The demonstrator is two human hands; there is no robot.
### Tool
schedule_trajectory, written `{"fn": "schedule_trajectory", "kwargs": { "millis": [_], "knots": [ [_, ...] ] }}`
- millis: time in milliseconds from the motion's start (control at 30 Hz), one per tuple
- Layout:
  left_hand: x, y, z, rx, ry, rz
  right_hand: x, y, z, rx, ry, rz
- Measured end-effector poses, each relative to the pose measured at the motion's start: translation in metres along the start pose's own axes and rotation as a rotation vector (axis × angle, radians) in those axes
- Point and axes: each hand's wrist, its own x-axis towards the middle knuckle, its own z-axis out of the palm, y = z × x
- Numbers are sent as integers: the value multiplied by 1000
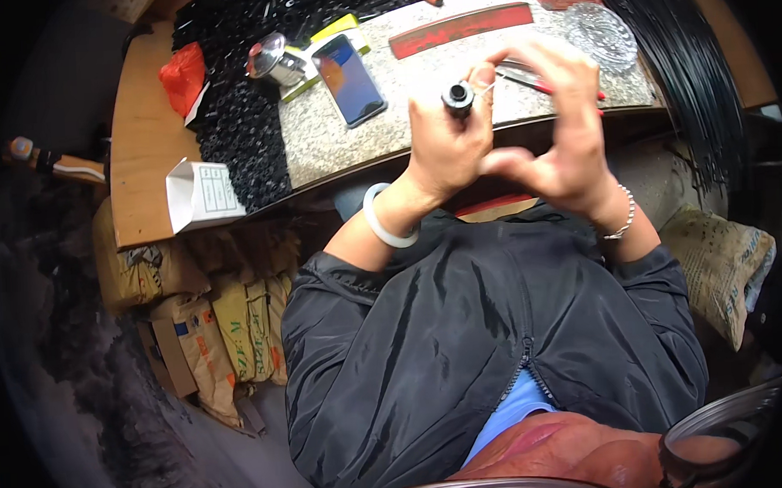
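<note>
My left hand [446,146] is closed around a black cylindrical piece [458,100] with a round hollow end facing up; its exact kind does not show. Close on its right, my right hand [565,123] is slightly blurred, with curved fingers and the thumb well apart from them. Its fingertips are near my left thumb, and its own thumb reaches my left hand's heel. Both hands are over the near edge of the speckled work surface [321,151]. Partly behind the right hand lies a thin metal tool with red parts [537,84].
Left of the hands lie a phone [349,80], a clear bottle [278,61] and a white carton [204,195]. Small black pieces [238,137] cover the table's left. Farther back are a red bar [460,30] and a glass dish [602,36]; long black strands [694,82] hang at right.
</note>
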Motion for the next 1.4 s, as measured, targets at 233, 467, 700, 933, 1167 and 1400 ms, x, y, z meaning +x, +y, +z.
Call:
{"fn": "schedule_trajectory", "kwargs": {
  "millis": [233,467,700,933,1167,1400],
  "knots": [
    [-2,-15,-16,-219,60,-157,-20,17,4,-145,-67,-46],
    [2,-20,-21,-359,93,-177,-73,129,-1,-651,-434,62],
    [5,-36,-21,-296,80,-53,-79,135,-11,-133,-407,431],
    [9,-47,-19,-134,168,-65,-5,26,-52,-390,-439,10],
    [16,-44,-7,-181,176,-42,4,15,-55,-604,-404,-209],
    [6,-34,-15,-185,97,-52,-5,20,-61,-131,-659,22]
  ]
}}
